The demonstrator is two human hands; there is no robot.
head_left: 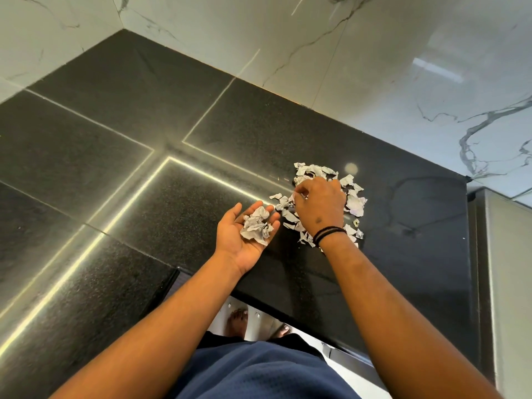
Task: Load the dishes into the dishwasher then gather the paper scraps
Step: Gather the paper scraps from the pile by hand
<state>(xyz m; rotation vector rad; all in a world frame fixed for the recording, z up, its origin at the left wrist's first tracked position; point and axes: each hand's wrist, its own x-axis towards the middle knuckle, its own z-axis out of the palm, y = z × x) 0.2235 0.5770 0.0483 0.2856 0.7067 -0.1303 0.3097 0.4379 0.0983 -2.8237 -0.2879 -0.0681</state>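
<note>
Nearest the lens, a dark blue shirt (259,372) fills the bottom centre, both forearms reaching over the black tabletop (115,168). Gathering looks partly done: the left hand (244,228), palm up with its grip wide, cups a few paper scraps (257,226), while the right hand (319,208) pinches into the scattered pile (355,201) right of centre. No dishes or dishwasher show; nothing blocks the pile, only the marble wall (374,67) stands beyond it.

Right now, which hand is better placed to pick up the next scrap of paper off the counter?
The right hand: it is already down among the loose scraps on the counter, while the left hand lies palm up, cradling gathered scraps.
</note>
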